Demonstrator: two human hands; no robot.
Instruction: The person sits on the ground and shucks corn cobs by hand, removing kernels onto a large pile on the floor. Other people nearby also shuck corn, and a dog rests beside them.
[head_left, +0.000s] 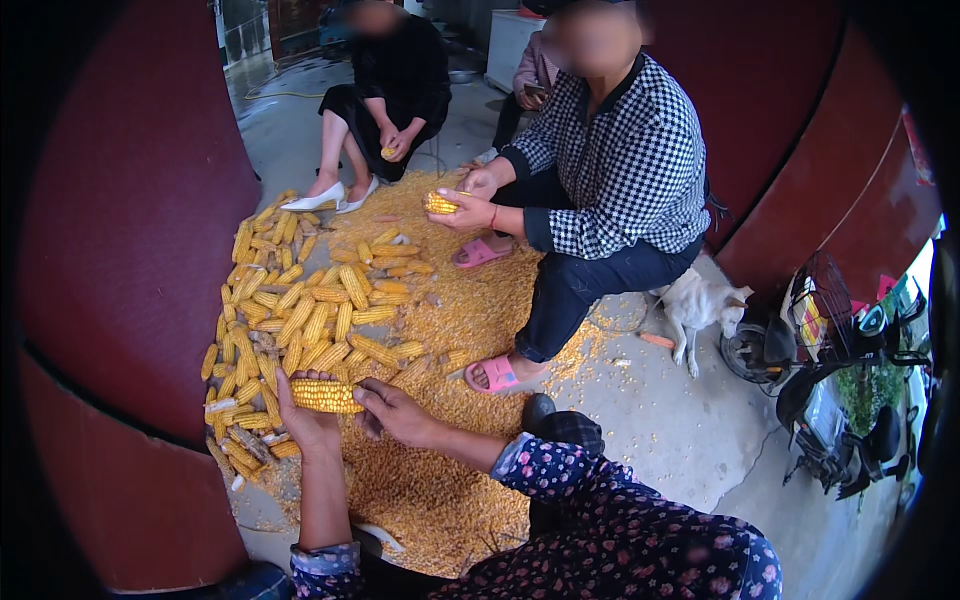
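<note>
A yellow ear of dried corn (324, 396) lies sideways between my two hands, its kernels largely in place. My left hand (306, 420) supports its left end, with the thumb standing up beside it. At the other end, my right hand (394, 409) pinches the tip between thumb and fingers. Just beyond is a heap of whole corn ears (315, 307), a few with bits of husk. Below my forearms spreads a thick layer of loose corn kernels (435, 480).
A person in a checked jacket (622, 165) sits at right holding an ear; another in black (401, 82) sits farther back. Behind them a third person (534, 71) holds a phone. A pale dog (694, 307) stands near an electric scooter (832, 420). Dark red metal doors (127, 225) flank the floor.
</note>
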